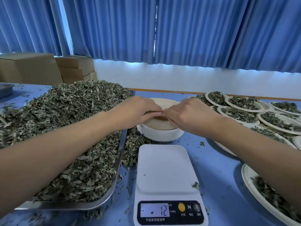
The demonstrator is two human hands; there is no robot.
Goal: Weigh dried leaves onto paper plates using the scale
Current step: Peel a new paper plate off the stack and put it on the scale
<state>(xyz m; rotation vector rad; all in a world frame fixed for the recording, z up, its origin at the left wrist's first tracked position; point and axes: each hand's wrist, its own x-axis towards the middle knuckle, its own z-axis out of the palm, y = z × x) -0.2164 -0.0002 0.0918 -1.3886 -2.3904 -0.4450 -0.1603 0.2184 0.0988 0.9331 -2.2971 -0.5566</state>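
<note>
A blue table (216,168), littered with leaf scraps, fills the near ground. Nearest stands the white scale (166,173), its long axis running near to far, display end (154,210) toward the person. The display reads 12 behind a minus sign. The weighing platform holds only a few flecks.

To its left a metal tray (120,154) is heaped with dried leaves (73,128), which spill over its right rim. The left forearm crosses above the heap and hides part of it. At near right a filled paper plate (246,176) is cut off by the frame edge and partly covered by the right forearm.

Just beyond the scale sits the stack of paper plates (161,132), upright. The left hand (138,110) and right hand (187,113) meet over it, fingers curled, tips pinching at its top. How many plates they hold cannot be told, and the hands hide most of the top plate.

Further right, more filled plates (260,106) overlap in rows. Cardboard boxes (29,69) stand far left, blue curtains (195,30) behind.
</note>
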